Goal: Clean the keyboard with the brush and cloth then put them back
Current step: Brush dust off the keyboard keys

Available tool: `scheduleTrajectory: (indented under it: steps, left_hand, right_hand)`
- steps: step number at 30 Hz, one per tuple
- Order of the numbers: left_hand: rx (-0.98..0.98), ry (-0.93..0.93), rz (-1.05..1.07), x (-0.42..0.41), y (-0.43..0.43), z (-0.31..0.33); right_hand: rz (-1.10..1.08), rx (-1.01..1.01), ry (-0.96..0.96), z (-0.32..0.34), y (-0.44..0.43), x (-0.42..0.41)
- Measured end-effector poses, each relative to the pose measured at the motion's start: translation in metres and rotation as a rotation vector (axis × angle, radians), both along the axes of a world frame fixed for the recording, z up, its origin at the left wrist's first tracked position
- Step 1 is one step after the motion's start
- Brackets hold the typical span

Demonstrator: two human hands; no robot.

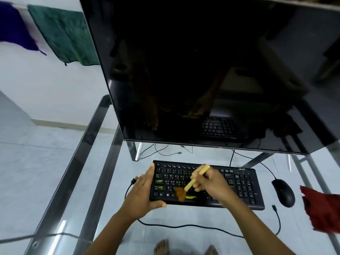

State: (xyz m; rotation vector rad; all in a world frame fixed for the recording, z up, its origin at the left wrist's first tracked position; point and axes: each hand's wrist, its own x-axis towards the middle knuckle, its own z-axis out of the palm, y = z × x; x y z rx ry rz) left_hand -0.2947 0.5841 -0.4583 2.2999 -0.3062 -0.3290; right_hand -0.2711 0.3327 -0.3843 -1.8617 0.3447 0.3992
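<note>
A person's right hand (209,184) grips a yellow-handled brush (192,182), fingers curled round the handle. Its brown bristles, just left of those fingers, are down on the lower key rows of a black keyboard (244,188) on a glass worktop (184,217). The left hand (142,194) clamps the keyboard's left end, fingers extended along the side and thumb hooked over the near edge. A red cloth (322,210) lies well right of the brush-holding fingers, past a black mouse (283,193).
</note>
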Motion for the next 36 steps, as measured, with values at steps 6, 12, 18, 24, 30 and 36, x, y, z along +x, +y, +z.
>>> scheduleTrajectory:
  steps: [6,12,18,24,30,36]
  left_hand:
    - [-0.032,-0.021,0.073,-0.014,-0.005,0.002]
    - [0.07,-0.041,0.092,-0.026,-0.005,-0.001]
    - [0.128,-0.056,0.099,-0.028,-0.005,-0.004]
    - [0.163,-0.057,0.096,-0.028,-0.005,-0.007]
    - [0.169,-0.054,0.1,-0.027,-0.005,-0.01]
    - [0.15,-0.082,0.096,-0.027,-0.006,-0.01]
  right_hand:
    - [-0.037,-0.011,-0.205,0.013,0.022,0.012]
    - [-0.027,-0.245,-0.352,0.015,0.042,0.027]
    - [0.23,-0.458,-0.381,0.016,0.071,0.036]
    - [0.339,-0.348,-0.31,0.014,0.088,0.038]
    - [0.27,-0.232,-0.311,0.016,0.084,0.04]
    - [0.179,-0.278,-0.407,0.016,0.072,0.038]
